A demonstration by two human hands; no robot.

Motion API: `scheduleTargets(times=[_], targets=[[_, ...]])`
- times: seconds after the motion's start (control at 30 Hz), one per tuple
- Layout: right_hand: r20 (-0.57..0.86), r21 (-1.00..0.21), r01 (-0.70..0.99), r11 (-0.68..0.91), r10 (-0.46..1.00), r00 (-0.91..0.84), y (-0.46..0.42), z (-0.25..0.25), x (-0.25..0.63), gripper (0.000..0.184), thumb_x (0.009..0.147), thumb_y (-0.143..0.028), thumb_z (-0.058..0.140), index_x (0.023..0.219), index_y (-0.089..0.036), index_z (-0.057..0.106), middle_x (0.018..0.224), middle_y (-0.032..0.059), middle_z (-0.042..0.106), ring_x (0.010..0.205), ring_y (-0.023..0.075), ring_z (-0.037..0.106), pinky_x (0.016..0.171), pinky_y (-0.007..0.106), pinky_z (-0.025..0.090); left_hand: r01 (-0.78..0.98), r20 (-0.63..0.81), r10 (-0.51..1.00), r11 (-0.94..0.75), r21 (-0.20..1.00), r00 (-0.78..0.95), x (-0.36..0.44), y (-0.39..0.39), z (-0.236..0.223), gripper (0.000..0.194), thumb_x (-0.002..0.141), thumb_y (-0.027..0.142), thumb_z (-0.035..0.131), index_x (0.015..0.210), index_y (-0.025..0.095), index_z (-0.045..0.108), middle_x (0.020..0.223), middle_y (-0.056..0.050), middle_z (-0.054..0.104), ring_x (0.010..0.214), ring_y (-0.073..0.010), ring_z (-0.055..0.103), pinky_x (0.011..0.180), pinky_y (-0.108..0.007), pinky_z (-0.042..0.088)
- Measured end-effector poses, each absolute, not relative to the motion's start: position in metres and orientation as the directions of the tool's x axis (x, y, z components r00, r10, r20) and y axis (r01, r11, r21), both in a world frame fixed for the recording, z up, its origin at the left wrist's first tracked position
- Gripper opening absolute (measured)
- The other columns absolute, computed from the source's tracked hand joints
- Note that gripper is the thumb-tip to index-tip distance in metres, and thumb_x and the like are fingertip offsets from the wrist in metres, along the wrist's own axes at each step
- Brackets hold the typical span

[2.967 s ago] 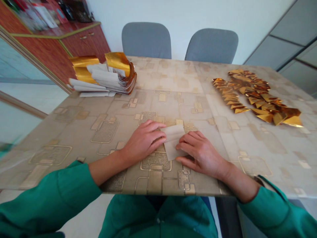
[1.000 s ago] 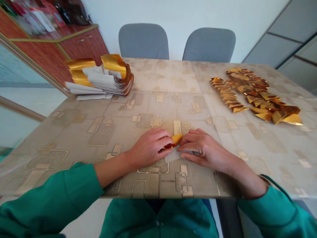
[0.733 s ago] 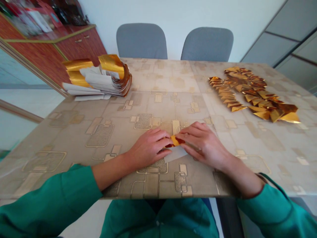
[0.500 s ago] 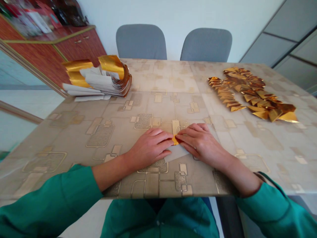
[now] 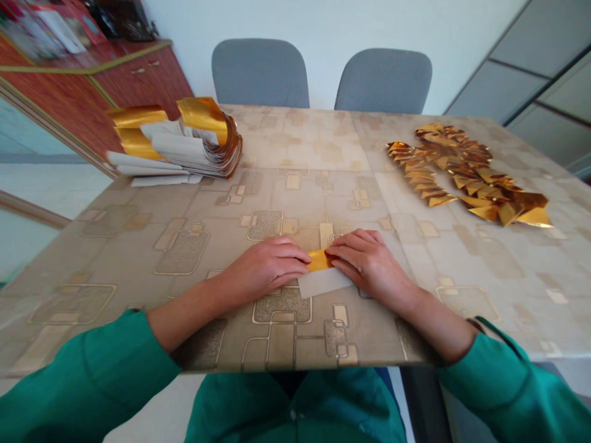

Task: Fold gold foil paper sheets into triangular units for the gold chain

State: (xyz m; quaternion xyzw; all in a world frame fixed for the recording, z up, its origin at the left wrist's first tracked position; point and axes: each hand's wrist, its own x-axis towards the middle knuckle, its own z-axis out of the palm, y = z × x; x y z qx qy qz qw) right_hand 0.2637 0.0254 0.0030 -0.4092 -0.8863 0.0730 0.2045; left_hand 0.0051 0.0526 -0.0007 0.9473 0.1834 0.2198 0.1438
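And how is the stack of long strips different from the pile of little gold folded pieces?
The stack of long paper strips sits at the table's far left, while the folded gold pieces lie to the right. The strips are long and curved, with white showing; the pieces are small, pointed and mostly shiny gold. The strips are bunched together; the pieces overlap in spread-out rows. Both have shiny gold.

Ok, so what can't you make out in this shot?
All in the head view:
Gold strip: ends hidden by the left hand and right hand.
Paper: upper part hidden by the strip.
Things on the shelf: cut off by the top edge.
Folded gold pieces: too small to count.
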Motion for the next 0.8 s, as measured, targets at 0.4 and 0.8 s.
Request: scheduleTargets(times=[0.4,0.8], targets=[[0.353,-0.180,0.755,0.630,0.758,-0.548,0.024,0.004,0.268,0.021,0.098,-0.034,0.058,0.105,-0.027,0.076,0.106,0.0042,0.074,0.099,0.0225,0.056,0.091,0.041,0.031,0.311,0.277,0.367,-0.923,0.228,0.888,-0.001,0.052,0.001,0.026,0.099,0.015,0.048,0.111,0.018,0.071,0.130,-0.009,0.067,0.119,-0.0219,0.062,0.109,-0.042,0.048],[0.345,-0.111,0.796,0.595,0.774,-0.531,0.032,0.001,0.267,0.023,0.100,-0.035,0.055,0.109,-0.029,0.075,0.104,0.0061,0.071,0.099,0.0224,0.055,0.092,0.041,0.030,0.259,0.326,0.305,-0.949,0.178,0.895,-0.014,0.045,-0.002,0.033,0.099,0.010,0.049,0.123,0.024,0.067,0.125,-0.008,0.069,0.117,-0.0203,0.063,0.112,-0.046,0.042]])
